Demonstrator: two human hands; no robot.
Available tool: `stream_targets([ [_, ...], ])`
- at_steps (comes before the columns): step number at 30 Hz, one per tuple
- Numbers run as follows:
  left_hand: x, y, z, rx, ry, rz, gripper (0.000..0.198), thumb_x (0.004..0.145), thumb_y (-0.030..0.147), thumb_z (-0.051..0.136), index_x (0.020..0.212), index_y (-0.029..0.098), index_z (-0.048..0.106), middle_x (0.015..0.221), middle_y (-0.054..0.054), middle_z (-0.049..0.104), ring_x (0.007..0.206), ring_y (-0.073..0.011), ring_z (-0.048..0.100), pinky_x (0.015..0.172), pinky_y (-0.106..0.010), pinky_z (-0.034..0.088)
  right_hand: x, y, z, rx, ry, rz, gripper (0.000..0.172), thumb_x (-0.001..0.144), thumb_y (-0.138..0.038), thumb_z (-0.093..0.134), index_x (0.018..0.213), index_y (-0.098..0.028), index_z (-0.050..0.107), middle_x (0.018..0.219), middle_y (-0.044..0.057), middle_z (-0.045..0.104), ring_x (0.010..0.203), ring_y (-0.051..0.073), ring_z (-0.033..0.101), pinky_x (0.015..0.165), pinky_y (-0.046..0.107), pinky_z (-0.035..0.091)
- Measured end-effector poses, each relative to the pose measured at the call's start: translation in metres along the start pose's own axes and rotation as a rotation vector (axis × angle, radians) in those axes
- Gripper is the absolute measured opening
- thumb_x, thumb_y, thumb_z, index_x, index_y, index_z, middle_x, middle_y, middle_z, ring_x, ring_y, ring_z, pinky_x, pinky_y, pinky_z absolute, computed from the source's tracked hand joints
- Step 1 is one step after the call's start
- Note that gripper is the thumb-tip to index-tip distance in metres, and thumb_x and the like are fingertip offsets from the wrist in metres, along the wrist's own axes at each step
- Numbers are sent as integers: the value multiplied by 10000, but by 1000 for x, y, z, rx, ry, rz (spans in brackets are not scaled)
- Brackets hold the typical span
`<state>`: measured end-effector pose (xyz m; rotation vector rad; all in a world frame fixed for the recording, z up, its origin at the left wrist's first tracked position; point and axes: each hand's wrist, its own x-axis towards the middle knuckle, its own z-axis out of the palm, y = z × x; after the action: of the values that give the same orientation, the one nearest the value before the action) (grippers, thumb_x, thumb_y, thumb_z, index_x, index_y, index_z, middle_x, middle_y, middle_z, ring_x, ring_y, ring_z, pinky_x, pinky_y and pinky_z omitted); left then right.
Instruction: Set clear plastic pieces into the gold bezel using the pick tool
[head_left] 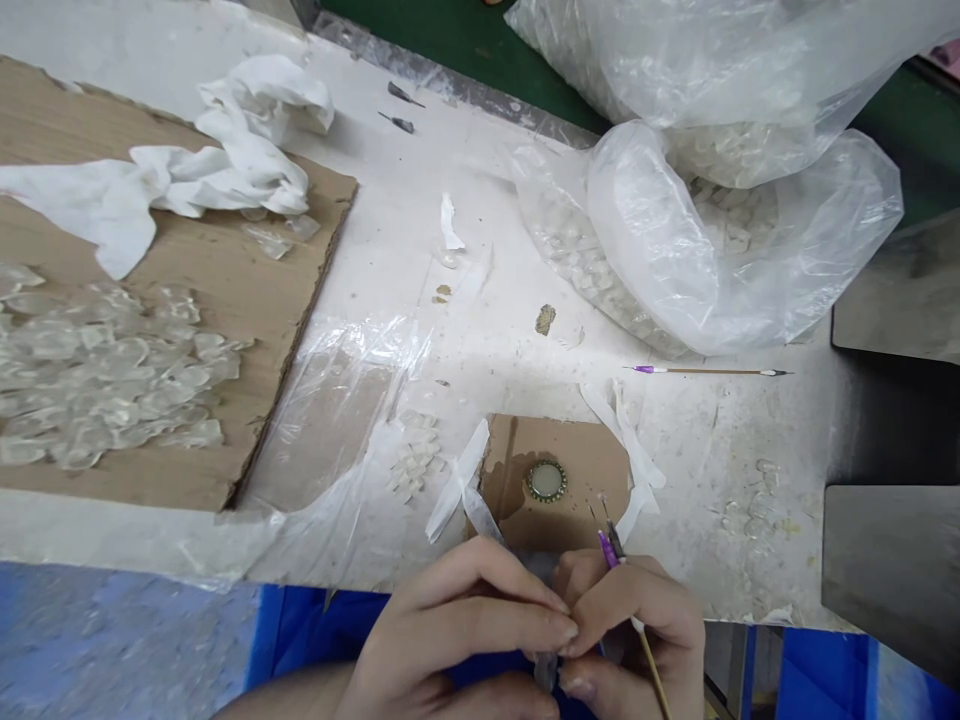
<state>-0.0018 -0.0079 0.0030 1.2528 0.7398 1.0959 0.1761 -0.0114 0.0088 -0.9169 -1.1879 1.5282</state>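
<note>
**Both hands pinched shut on one small clear piece**

Your left hand (465, 640) and right hand (637, 625) meet fingertip to fingertip on a small clear piece (547, 668), just on your side of the bottle cap (546, 481). The right also clamps a purple-necked brush (607, 548), its tip aimed at the cap. You seem mid-way through treating this one piece. The next touch calls for a steady pinch and a light tip. More clear pieces (97, 380) lie far left of the cap.

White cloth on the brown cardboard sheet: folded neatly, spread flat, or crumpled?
Crumpled. The white cloth lies bunched in loose ridges and twists across the brown cardboard sheet, with one end trailing off to the left.
</note>
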Motion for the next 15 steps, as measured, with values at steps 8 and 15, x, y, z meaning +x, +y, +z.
stream_targets([
  [8,0,-2,-2,-78,29,-52,324,892,256,807,1213,286,775,957,-49,740,831,-150,782,790,-165,650,-3,7,-4,101,-49,7,142,933,-282,741,1065,-314,784,658,-28,579,556,129,546,513,257,412],
  [15,-2,0,-1,-38,18,-25,324,905,208,788,1225,253,768,978,-82,763,858,-185,797,784,-204,670,-5,-1,1,-57,42,40,122,945,-345,727,865,-253,736,633,-36,562,545,108,480,502,238,365],
])
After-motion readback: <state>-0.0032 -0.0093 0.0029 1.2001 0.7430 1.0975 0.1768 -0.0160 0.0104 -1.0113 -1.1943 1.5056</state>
